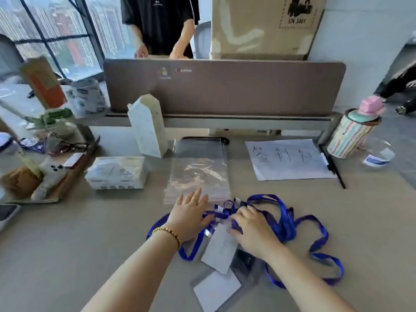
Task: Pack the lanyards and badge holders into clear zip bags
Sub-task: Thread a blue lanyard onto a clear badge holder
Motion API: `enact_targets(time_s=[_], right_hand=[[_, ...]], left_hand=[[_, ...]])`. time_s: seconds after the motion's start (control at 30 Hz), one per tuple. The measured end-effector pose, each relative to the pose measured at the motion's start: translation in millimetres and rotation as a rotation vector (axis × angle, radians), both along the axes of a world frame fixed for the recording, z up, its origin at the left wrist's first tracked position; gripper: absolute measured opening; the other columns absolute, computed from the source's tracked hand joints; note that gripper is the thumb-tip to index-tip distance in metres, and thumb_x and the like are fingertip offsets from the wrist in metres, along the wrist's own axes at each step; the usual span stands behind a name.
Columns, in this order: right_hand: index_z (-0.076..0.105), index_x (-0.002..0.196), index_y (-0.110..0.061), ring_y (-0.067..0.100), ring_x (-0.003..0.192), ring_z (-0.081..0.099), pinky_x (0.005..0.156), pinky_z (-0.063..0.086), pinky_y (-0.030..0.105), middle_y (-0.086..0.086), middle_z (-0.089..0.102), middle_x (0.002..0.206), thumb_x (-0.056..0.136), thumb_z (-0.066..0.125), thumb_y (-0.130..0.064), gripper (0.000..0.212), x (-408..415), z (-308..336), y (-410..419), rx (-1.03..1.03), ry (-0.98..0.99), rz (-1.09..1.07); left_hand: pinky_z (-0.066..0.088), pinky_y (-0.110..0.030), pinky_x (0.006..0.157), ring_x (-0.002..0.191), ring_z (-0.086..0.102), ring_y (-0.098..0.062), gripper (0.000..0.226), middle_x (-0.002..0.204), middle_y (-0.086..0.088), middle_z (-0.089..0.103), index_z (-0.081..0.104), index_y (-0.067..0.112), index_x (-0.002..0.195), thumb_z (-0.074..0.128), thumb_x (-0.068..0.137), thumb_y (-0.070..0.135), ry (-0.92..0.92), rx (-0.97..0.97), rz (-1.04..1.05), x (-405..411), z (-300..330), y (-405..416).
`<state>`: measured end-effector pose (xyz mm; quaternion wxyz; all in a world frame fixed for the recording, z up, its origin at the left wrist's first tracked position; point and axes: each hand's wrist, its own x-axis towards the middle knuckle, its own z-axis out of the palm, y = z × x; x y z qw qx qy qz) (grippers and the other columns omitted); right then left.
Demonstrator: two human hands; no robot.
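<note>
A tangle of blue lanyards (283,224) lies on the beige desk (67,255) in front of me, with clear badge holders (221,248) holding white cards at the near side. A clear zip bag (199,170) lies flat just beyond them, its black zip end toward the divider. My left hand (188,216), with a bead bracelet, lies with straight fingers at the bag's near edge, touching the lanyards. My right hand (251,230) has its fingers curled round the lanyard bundle near the clips.
A tissue pack (117,172) and a white tower-shaped block (148,127) stand left of the bag. A handwritten sheet (288,161) with a pen (333,167) lies at the right, beside a striped cup (353,134). A brown divider (225,86) closes the back; a person stands behind it.
</note>
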<state>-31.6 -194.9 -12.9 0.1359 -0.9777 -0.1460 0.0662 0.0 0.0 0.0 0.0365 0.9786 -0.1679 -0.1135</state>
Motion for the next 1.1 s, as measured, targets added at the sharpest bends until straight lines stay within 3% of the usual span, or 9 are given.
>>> enact_targets(time_s=[0.27, 0.4, 0.5, 0.57, 0.67, 0.87, 0.97, 1.03, 1.1], right_hand=[[0.049, 0.128, -0.021, 0.022, 0.127, 0.038, 0.103, 0.031, 0.036, 0.000, 0.043, 0.132, 0.077, 0.055, -0.066, 0.069, -9.5, -34.1, 2.4, 0.009, -0.100, -0.095], [0.050, 0.122, -0.015, 0.026, 0.127, 0.038, 0.100, 0.035, 0.038, 0.006, 0.041, 0.135, 0.071, 0.062, -0.067, 0.074, -18.0, -29.8, 10.3, 0.020, -0.030, -0.233], [0.049, 0.125, -0.011, 0.029, 0.128, 0.037, 0.106, 0.034, 0.040, 0.008, 0.039, 0.137, 0.065, 0.060, -0.075, 0.089, -20.0, -31.3, 13.8, 0.034, 0.066, -0.349], [0.062, 0.100, -0.021, 0.031, 0.126, 0.039, 0.106, 0.033, 0.041, 0.008, 0.042, 0.134, 0.067, 0.058, -0.075, 0.063, -18.7, -32.1, 14.1, 0.051, 0.043, -0.378], [0.054, 0.064, -0.032, 0.031, 0.120, 0.045, 0.102, 0.036, 0.040, 0.002, 0.052, 0.125, 0.076, 0.059, -0.064, 0.034, -12.8, -32.8, 8.4, 0.202, 0.015, -0.400], [0.060, 0.062, -0.025, 0.017, 0.077, 0.054, 0.072, 0.040, 0.032, -0.007, 0.059, 0.068, 0.082, 0.064, -0.044, 0.028, -18.6, -22.5, -10.2, 0.529, 0.085, -0.387], [0.055, 0.065, -0.024, 0.015, 0.074, 0.048, 0.067, 0.037, 0.030, -0.007, 0.052, 0.066, 0.087, 0.060, -0.038, 0.027, -25.5, -10.1, -5.0, 0.602, 0.036, -0.362], [0.056, 0.075, -0.022, 0.017, 0.082, 0.050, 0.071, 0.038, 0.029, -0.004, 0.055, 0.076, 0.089, 0.057, -0.035, 0.020, -26.8, -1.9, 3.0, 0.658, -0.023, -0.352], [0.057, 0.085, -0.019, 0.019, 0.092, 0.054, 0.079, 0.042, 0.028, 0.000, 0.059, 0.091, 0.090, 0.057, -0.028, 0.010, -24.9, 3.4, 14.2, 0.642, -0.069, -0.296]], left_hand=[[0.011, -0.042, 0.118, 0.145, 0.013, -0.025, 0.069, 0.158, -0.007, 0.006, 0.010, 0.019, 0.149, 0.026, 0.094, 0.057, -0.240, -0.055, 0.120, -18.4, -53.5, 2.0], [0.035, -0.040, 0.104, 0.129, 0.038, -0.027, 0.049, 0.144, -0.008, 0.038, 0.040, 0.020, 0.136, 0.035, 0.095, 0.046, -0.354, -0.129, 0.100, -48.5, -46.5, -11.0], [0.039, -0.037, 0.097, 0.120, 0.044, -0.025, 0.050, 0.132, -0.005, 0.047, 0.050, 0.021, 0.127, 0.036, 0.092, 0.054, -0.269, -0.065, 0.067, -61.1, -45.5, -17.1], [0.037, -0.037, 0.098, 0.121, 0.043, -0.025, 0.056, 0.131, -0.005, 0.046, 0.052, 0.021, 0.125, 0.037, 0.088, 0.061, -0.223, -0.074, 0.092, -61.8, -47.5, -20.1], [0.037, -0.035, 0.096, 0.119, 0.042, -0.024, 0.049, 0.127, -0.003, 0.047, 0.057, 0.021, 0.110, 0.045, 0.085, 0.061, -0.185, -0.167, 0.124, -52.8, -47.3, -20.9], [0.030, -0.033, 0.100, 0.124, 0.033, -0.023, 0.036, 0.132, 0.000, 0.048, 0.064, 0.018, 0.096, 0.054, 0.086, 0.051, -0.130, -0.322, 0.073, -49.7, -22.8, -19.4], [0.035, -0.029, 0.087, 0.103, 0.048, -0.023, 0.028, 0.108, -0.005, 0.057, 0.060, 0.013, 0.091, 0.052, 0.091, 0.040, -0.161, -0.491, 0.119, -61.0, -9.3, -18.5], [0.040, -0.025, 0.064, 0.078, 0.051, -0.020, 0.022, 0.086, -0.003, 0.055, 0.052, 0.015, 0.085, 0.050, 0.093, 0.036, -0.164, -0.639, 0.199, -67.4, -0.5, -8.0], [0.040, -0.026, 0.061, 0.074, 0.050, -0.021, 0.022, 0.083, -0.003, 0.054, 0.050, 0.015, 0.086, 0.049, 0.094, 0.035, -0.209, -0.657, 0.279, -67.5, 5.9, 11.5]])
